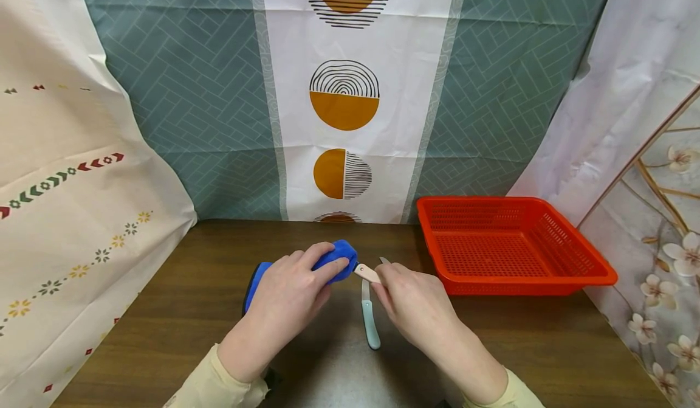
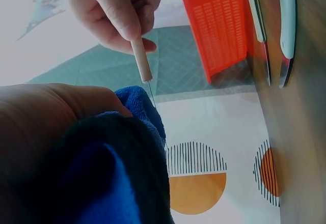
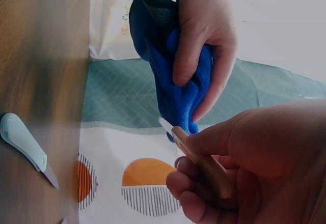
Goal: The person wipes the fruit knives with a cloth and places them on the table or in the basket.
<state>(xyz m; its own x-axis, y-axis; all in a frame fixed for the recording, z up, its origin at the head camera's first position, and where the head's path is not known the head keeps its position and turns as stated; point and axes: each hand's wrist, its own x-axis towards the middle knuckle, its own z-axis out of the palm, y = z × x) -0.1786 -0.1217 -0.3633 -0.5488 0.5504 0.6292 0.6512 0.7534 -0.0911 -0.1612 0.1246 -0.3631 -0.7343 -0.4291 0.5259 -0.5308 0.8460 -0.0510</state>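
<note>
One beige-handled knife (image 1: 365, 272), likely light, is left of the red basket (image 1: 525, 287): right hand (image 1: 417, 295) curled round its handle (image 3: 216, 176), the safer hold, left hand (image 1: 290, 289) pinching soft blue cloth (image 1: 343, 257) at its blade (image 3: 166, 126).

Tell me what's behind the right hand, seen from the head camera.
A knife; only its blade tip peeks out there, the right hand covering the rest. The left wrist view shows part of its pale handle.
</note>
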